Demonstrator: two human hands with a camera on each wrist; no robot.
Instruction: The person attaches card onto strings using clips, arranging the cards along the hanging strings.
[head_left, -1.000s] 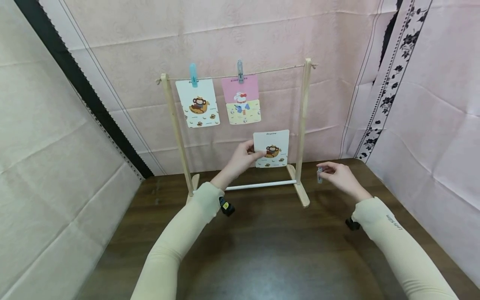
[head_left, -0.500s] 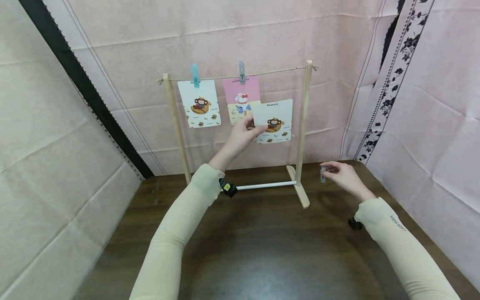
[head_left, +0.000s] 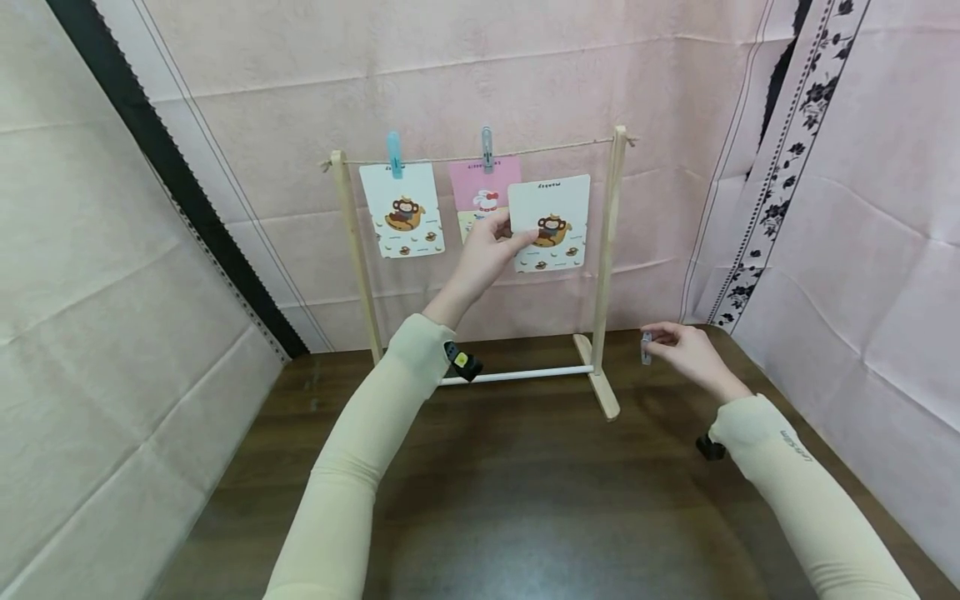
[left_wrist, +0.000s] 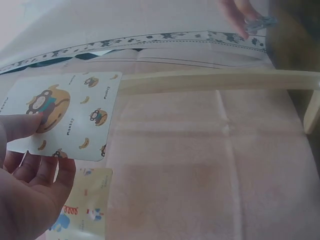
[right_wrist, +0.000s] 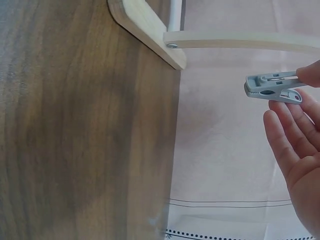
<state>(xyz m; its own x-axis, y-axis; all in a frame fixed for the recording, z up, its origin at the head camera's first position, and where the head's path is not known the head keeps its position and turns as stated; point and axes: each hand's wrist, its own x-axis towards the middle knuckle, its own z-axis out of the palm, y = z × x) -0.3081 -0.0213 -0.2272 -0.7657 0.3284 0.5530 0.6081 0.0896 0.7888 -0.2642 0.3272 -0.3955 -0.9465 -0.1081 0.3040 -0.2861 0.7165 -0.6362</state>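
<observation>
My left hand (head_left: 483, 254) pinches a white monkey card (head_left: 551, 200) by its left side, thumb on the printed face. The card is upright, just below the string (head_left: 558, 148) near the right post, and overlaps a pink and yellow card (head_left: 480, 179) in the head view. That pink card hangs from a grey-blue clothespin (head_left: 487, 150). Another monkey card (head_left: 405, 196) hangs at the left under a blue clothespin (head_left: 394, 156). Right of the stand, my right hand (head_left: 686, 354) pinches a grey clothespin (right_wrist: 272, 86) by its handle end; its jaws look closed in the right wrist view.
The string runs between two wooden posts (head_left: 609, 250) joined low down by a white bar (head_left: 525, 374). A wooden foot (head_left: 600, 383) stands on the dark brown table (head_left: 495, 500). Pale cloth (head_left: 525, 75) hangs behind and at both sides.
My left hand has raised the monkey card from near the table to just under the string, so it now covers part of the pink card. The right hand has shifted slightly right.
</observation>
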